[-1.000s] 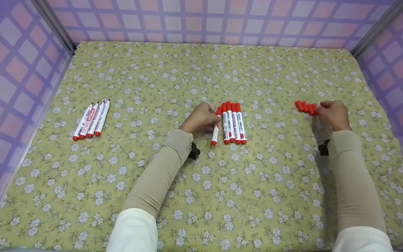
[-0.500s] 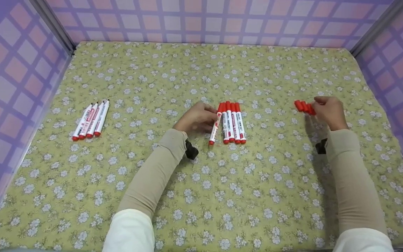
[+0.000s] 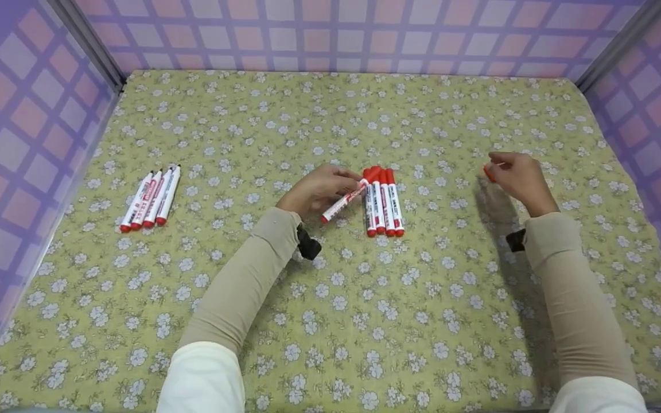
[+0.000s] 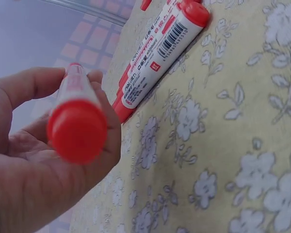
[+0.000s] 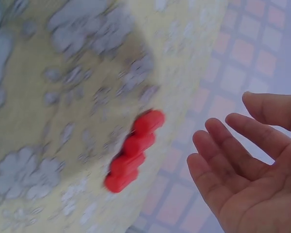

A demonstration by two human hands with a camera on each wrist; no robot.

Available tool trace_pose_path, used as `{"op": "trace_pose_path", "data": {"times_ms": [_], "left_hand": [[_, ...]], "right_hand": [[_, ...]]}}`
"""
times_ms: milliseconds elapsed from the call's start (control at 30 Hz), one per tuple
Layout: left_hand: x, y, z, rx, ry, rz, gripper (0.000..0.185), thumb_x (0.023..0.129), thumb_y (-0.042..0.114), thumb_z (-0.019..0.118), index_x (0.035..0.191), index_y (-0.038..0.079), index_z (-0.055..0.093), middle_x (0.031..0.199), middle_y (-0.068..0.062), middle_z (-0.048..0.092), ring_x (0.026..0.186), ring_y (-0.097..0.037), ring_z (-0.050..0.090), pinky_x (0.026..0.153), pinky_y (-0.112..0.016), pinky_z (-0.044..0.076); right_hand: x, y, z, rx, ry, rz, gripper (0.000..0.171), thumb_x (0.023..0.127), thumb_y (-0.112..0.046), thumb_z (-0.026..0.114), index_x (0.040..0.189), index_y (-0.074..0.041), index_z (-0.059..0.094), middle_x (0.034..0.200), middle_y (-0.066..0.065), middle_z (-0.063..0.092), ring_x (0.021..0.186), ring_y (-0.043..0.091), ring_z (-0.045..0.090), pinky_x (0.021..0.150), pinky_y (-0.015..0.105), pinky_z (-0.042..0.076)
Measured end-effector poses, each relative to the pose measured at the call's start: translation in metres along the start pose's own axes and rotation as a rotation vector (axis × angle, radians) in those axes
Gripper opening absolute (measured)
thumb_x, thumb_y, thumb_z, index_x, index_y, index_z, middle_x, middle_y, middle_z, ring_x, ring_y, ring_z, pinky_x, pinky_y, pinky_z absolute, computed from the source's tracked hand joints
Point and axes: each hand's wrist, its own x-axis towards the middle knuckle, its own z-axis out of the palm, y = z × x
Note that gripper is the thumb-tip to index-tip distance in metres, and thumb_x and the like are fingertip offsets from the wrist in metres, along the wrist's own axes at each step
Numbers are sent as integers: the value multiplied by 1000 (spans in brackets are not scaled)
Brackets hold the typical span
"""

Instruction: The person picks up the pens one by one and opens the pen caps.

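My left hand point(image 3: 325, 186) pinches a capped red whiteboard marker point(image 3: 345, 202), tilted with its red end toward the lower left. In the left wrist view that marker point(image 4: 76, 121) points its red end at the camera, between thumb and fingers. Right beside it lies a row of capped markers point(image 3: 388, 203) on the cloth. My right hand point(image 3: 520, 178) hovers above several red caps, which it mostly hides in the head view. The right wrist view shows those caps point(image 5: 136, 150) in a slanting row, apart from the relaxed fingers point(image 5: 223, 150), which hold nothing.
Several uncapped markers point(image 3: 150, 198) with dark tips lie side by side at the left. A yellow floral cloth point(image 3: 284, 126) covers the table. Checkered panels point(image 3: 330, 34) stand along its back and both sides.
My left hand has lifted the marker off the end of the row and tilted it, moving slightly left. My right hand has moved left and away from the caps, now over them.
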Motion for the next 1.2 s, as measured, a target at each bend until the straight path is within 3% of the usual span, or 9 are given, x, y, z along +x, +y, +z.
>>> {"op": "trace_pose_path", "data": {"times_ms": [133, 367, 567, 700, 833, 1033, 1200], "left_hand": [[-3, 4, -4, 96, 11, 55, 34, 95, 22, 60, 127, 13, 63, 120, -5, 64, 62, -10, 41, 55, -22, 37], [-4, 8, -5, 200, 20, 114, 32, 95, 21, 60, 125, 10, 65, 130, -5, 59, 91, -11, 52, 78, -25, 44], [-14, 10, -6, 269, 0, 192, 29, 93, 23, 64, 119, 10, 67, 118, -5, 65, 112, -23, 59, 89, -31, 49], [-19, 11, -5, 319, 3, 247, 29, 92, 25, 65, 117, 10, 68, 111, -6, 66, 107, -33, 60, 88, -42, 50], [-22, 13, -1, 384, 18, 288, 28, 92, 27, 64, 114, 10, 70, 108, -6, 67, 104, -35, 60, 88, -49, 49], [-26, 16, 5, 516, 50, 365, 24, 93, 23, 64, 111, 9, 72, 105, -4, 67, 86, -18, 59, 73, -30, 49], [-30, 19, 8, 616, 57, 441, 24, 94, 22, 63, 110, 7, 71, 104, -5, 64, 81, -14, 54, 70, -27, 46]], "right_hand": [[-1, -11, 6, -21, -5, -79, 55, 101, -36, 47, 145, -5, 41, 143, 24, 45, 125, 39, 47, 95, 54, 43], [-5, -30, 16, -12, -36, -179, 52, 100, -35, 49, 144, -6, 45, 143, 22, 47, 128, 40, 47, 103, 54, 39], [-9, -51, 28, -31, -57, -253, 48, 100, -32, 50, 142, -8, 48, 142, 20, 49, 127, 39, 49, 102, 53, 41], [-12, -65, 35, -18, -103, -308, 49, 100, -34, 51, 141, -8, 49, 143, 18, 48, 130, 37, 48, 104, 53, 39], [-16, -78, 41, -36, -147, -377, 49, 99, -34, 52, 139, -6, 51, 142, 18, 49, 131, 35, 46, 107, 53, 36], [-22, -94, 49, -116, -181, -449, 46, 100, -33, 52, 138, -8, 52, 140, 16, 52, 128, 34, 49, 105, 56, 37], [-25, -107, 56, -148, -229, -475, 44, 100, -28, 53, 139, -9, 52, 139, 14, 54, 126, 31, 52, 103, 54, 40]]}}
